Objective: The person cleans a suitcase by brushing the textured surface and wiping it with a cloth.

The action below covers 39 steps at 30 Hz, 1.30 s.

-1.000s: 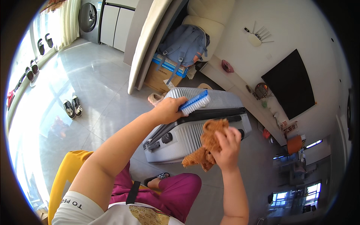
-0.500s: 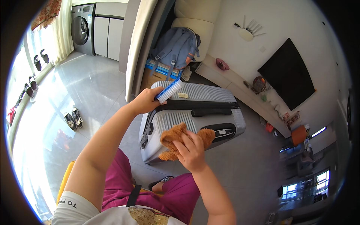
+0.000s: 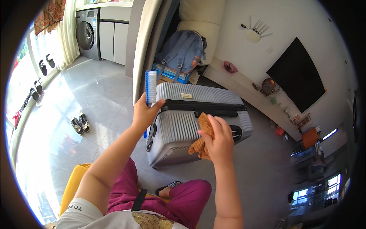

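A grey ribbed suitcase [image 3: 177,131] lies on its side in front of me, with a black zip band, a black carry handle [image 3: 217,113] and a small pale tag [image 3: 187,96]. My left hand [image 3: 144,116] is closed round a scrub brush [image 3: 151,87] with a blue back and white bristles. It is held upright beside the suitcase's left end, and the tip of its blue handle shows below the hand. My right hand [image 3: 221,139] grips a crumpled brown cloth [image 3: 199,147] over the suitcase's near side, by the handle. Whether the cloth touches the shell I cannot tell.
Behind the suitcase a blue-grey backpack [image 3: 181,51] rests on boxes beside a cream sofa [image 3: 202,17]. Black shoes [image 3: 81,123] stand on the grey tiles at left. A low white cabinet [image 3: 244,82] runs along the right wall. I sit on something yellow [image 3: 76,179].
My left hand has moved left and down, turning the brush from a slant to upright. My right hand has carried the cloth to the right and bunched it. The view has shifted slightly.
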Each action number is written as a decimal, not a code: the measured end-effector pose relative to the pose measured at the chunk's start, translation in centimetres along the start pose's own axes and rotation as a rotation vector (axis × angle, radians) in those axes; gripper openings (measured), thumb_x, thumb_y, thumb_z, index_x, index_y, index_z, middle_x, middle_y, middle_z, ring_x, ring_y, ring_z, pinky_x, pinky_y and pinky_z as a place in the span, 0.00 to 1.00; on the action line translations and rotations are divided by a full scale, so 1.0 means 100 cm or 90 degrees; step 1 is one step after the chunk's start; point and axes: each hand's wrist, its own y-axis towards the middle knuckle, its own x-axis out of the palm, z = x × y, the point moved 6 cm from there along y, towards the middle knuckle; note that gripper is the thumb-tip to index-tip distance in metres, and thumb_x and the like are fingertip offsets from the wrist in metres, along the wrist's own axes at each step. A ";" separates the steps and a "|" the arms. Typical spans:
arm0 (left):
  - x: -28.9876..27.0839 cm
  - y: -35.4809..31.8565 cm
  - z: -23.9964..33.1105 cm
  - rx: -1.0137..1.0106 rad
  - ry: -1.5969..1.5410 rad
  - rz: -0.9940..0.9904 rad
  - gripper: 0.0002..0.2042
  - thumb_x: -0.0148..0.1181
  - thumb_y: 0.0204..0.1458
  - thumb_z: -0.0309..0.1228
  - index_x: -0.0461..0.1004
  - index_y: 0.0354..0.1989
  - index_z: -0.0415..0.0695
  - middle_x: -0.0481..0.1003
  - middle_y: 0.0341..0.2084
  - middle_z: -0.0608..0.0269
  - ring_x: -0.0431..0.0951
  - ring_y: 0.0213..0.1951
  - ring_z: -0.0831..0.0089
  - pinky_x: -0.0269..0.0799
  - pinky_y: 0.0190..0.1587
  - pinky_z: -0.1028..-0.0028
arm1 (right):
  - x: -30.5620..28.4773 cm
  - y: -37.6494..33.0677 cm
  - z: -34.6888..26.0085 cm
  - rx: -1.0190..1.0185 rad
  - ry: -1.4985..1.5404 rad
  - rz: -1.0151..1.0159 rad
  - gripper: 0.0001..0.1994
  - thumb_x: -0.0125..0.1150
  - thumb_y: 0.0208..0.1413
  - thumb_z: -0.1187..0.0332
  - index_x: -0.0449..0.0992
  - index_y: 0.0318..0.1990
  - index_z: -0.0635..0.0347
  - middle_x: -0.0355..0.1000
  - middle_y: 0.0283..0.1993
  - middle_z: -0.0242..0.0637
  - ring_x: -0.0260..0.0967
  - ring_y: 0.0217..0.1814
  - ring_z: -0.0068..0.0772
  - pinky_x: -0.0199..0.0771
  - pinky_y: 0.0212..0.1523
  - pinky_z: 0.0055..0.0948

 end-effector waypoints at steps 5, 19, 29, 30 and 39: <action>0.011 -0.044 -0.012 -0.040 0.133 -0.039 0.45 0.76 0.34 0.54 0.65 0.55 0.34 0.77 0.43 0.46 0.78 0.47 0.60 0.71 0.51 0.65 | 0.051 0.018 -0.014 -0.080 -0.146 -0.089 0.15 0.67 0.46 0.65 0.80 0.43 0.53 0.72 0.34 0.32 0.67 0.39 0.38 0.68 0.36 0.38; 0.012 -0.038 -0.016 -0.059 -0.025 -0.073 0.40 0.76 0.38 0.47 0.64 0.54 0.33 0.76 0.45 0.46 0.77 0.48 0.59 0.71 0.52 0.65 | 0.009 -0.092 -0.015 -0.059 0.114 -0.070 0.16 0.67 0.41 0.75 0.80 0.42 0.58 0.74 0.35 0.35 0.70 0.37 0.40 0.73 0.38 0.34; 0.064 -0.050 0.065 0.236 0.426 -0.094 0.24 0.65 0.46 0.37 0.65 0.50 0.43 0.78 0.28 0.49 0.79 0.31 0.48 0.74 0.33 0.56 | 0.036 -0.014 -0.013 -0.107 -0.018 -0.040 0.20 0.60 0.54 0.57 0.76 0.50 0.58 0.71 0.52 0.42 0.65 0.55 0.46 0.63 0.54 0.43; 0.066 -0.051 0.061 0.247 0.509 -0.109 0.23 0.64 0.47 0.37 0.65 0.49 0.44 0.78 0.27 0.51 0.79 0.29 0.49 0.74 0.31 0.56 | 0.043 -0.018 -0.013 -0.112 -0.012 -0.008 0.19 0.62 0.53 0.58 0.76 0.50 0.58 0.71 0.51 0.40 0.65 0.54 0.46 0.65 0.52 0.43; 0.070 -0.060 0.052 0.307 0.647 -0.165 0.27 0.65 0.44 0.36 0.67 0.54 0.42 0.79 0.26 0.57 0.80 0.27 0.56 0.74 0.28 0.60 | -0.002 -0.047 0.045 -0.095 -0.106 0.083 0.18 0.71 0.42 0.65 0.77 0.43 0.58 0.72 0.44 0.33 0.65 0.41 0.39 0.70 0.40 0.34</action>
